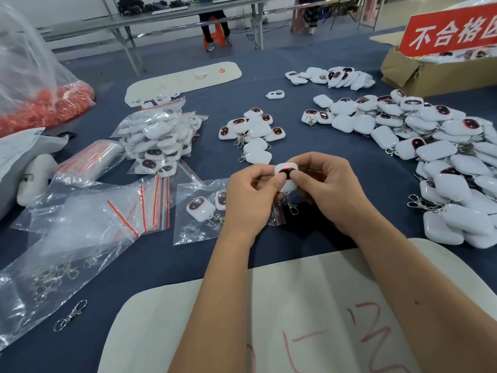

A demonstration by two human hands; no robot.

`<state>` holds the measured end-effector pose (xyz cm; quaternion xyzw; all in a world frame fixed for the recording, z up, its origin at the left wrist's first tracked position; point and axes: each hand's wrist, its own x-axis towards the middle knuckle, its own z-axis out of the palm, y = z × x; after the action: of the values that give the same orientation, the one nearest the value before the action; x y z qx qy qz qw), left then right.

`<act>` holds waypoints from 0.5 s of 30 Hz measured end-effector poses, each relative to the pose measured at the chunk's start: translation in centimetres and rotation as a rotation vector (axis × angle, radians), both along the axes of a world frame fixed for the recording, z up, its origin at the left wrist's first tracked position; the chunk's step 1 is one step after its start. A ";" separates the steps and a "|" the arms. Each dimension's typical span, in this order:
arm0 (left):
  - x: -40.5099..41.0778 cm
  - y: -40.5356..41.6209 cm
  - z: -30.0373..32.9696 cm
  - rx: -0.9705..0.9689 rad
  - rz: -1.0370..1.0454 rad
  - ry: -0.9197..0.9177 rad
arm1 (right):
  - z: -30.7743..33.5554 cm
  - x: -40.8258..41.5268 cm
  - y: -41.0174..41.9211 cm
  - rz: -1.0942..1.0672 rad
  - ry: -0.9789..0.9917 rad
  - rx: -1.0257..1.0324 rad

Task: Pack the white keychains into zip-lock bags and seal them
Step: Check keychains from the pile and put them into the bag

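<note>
Hands meet over the middle of the blue table (309,135), and between them I see one white keychain (286,176) held up off the cloth. My view shows the left hand (248,196) with its fingers curled and its thumb pressed on the dark oval face of the keychain. The right hand (326,188) does the same from the other side, fingers curled behind the case and thumb on the front, so both hands pinch it. A small red light glows near the top of the case, and its metal clip (291,205) hangs down below the thumbs.

Just left of the left hand lies a zip-lock bag (200,214) flat on the cloth with white keychains inside; I can count two for sure, the rest is hidden by the hand. Further left I see a loose stack of empty bags (113,208) with red seal strips. Behind those sits a heap of filled bags (161,135).

Beyond the hands is a small cluster of loose keychains (254,133), and a far larger pile (430,146) curves along the right side of the table. A cardboard box (408,71) with a red sign (451,30) stands at the far right. A spare clip (70,315) lies alone near the left front edge.
</note>
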<state>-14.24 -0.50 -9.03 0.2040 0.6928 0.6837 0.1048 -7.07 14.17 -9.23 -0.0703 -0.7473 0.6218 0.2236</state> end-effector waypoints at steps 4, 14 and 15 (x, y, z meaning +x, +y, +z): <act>-0.2 -0.1 -0.1 0.009 -0.016 -0.005 | 0.0 0.0 0.0 -0.023 0.010 0.044; -0.2 0.1 -0.2 0.015 0.070 -0.022 | 0.2 0.0 -0.2 0.012 -0.069 0.083; -0.2 0.2 -0.2 0.003 0.065 -0.028 | 0.2 0.0 -0.1 0.013 -0.071 0.064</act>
<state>-14.39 -0.32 -9.19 0.1720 0.6964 0.6907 0.0919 -7.02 14.02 -9.01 -0.0804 -0.7746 0.5963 0.1949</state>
